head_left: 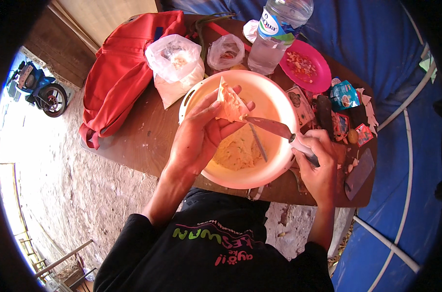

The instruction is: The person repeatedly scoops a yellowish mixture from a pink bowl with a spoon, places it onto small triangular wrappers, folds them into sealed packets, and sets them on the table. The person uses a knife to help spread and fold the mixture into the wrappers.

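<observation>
Over a wide pale basin, my left hand cradles a triangular pale-orange piece of food, its fingers curled around the sides. What kind of food it is, I cannot tell for sure. My right hand is closed around the handle of a knife. The blade points left, and its tip touches the lower edge of the triangular piece. Below, a lumpy yellow-orange paste lies in the basin. A thin flat utensil leans in the paste.
A red bag and a plastic bag of white powder lie on the wooden table's left. Behind the basin stand a large water bottle and a pink plate with chopped bits. Packets and a cleaver-like blade are at right.
</observation>
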A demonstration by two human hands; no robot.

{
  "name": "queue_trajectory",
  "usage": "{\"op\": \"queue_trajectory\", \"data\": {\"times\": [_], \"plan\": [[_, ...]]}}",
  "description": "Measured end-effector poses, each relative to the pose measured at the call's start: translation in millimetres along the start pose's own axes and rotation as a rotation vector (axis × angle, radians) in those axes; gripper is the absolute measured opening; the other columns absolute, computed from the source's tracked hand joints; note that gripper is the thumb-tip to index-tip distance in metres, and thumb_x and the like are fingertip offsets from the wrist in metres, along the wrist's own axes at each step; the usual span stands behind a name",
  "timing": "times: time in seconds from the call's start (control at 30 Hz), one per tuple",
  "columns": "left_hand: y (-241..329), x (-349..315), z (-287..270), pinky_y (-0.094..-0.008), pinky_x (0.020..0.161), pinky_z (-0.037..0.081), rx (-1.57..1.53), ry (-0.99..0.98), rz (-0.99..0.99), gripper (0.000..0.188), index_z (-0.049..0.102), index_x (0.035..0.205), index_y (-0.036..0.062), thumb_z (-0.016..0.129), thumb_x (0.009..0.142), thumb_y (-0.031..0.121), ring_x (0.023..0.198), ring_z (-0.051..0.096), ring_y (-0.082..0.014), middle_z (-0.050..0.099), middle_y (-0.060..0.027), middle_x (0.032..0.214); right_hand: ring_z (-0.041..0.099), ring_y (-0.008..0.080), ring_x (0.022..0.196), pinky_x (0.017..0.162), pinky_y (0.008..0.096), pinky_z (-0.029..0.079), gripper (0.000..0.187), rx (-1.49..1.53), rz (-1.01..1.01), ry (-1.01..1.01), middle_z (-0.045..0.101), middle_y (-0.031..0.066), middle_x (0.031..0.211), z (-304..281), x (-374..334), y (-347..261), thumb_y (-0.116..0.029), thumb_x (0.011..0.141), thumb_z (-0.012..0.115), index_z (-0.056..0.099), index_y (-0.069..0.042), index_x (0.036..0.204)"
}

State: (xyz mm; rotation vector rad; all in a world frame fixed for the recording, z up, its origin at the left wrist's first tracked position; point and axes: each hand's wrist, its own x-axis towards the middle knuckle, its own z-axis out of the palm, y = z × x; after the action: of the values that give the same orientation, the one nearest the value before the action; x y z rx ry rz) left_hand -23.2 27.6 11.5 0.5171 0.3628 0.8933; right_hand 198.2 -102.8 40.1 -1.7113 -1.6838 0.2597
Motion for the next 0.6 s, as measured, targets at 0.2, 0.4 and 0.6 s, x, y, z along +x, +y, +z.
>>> {"op": "queue_trajectory", "data": {"times": [0.2, 0.4, 0.6], "plan": [[2.1, 2.0, -0.9, -0.0436, 0.108, 0.051, -0.006, -0.024, -0.023, 0.046, 0.031, 0.149, -0.0036, 0.038, 0.105, 0.01, 0.128, 0.057, -0.0374, 0.047, -0.0177, 0.148, 0.068, 0.0218, 0.09, 0.075, 0.0316, 0.054, 0.027, 0.012, -0.005, 0.02, 0.064, 0.0104, 0.102, -6.6, -4.0, 1.9, 0.008, 0.082, 0.072, 0.067, 0.0, 0.108], [3.0, 2.9, 0.0, -0.0436, 0.106, 0.051, 0.068, -0.005, 0.044, 0.047, 0.036, 0.147, -0.0041, 0.043, 0.104, 0.012, 0.126, 0.059, -0.0351, 0.05, -0.0173, 0.146, 0.065, 0.0139, 0.086, 0.071, 0.0257, 0.051, 0.029, 0.366, 0.131, -0.116, 0.069, 0.0095, 0.098, -21.2, -4.9, 18.2, -0.002, 0.088, 0.07, 0.067, 0.005, 0.116], [-2.2, 5.9, -7.4, -0.043, 0.109, 0.048, 0.145, 0.004, 0.055, 0.05, 0.038, 0.147, -0.0043, 0.047, 0.102, 0.014, 0.129, 0.056, -0.0337, 0.051, -0.0171, 0.147, 0.062, 0.0092, 0.073, 0.059, 0.0239, 0.05, 0.04, 0.727, 0.457, -0.168, 0.071, 0.0093, 0.098, -24.3, -22.2, 27.7, -0.016, 0.097, 0.066, 0.058, 0.004, 0.131]]}}
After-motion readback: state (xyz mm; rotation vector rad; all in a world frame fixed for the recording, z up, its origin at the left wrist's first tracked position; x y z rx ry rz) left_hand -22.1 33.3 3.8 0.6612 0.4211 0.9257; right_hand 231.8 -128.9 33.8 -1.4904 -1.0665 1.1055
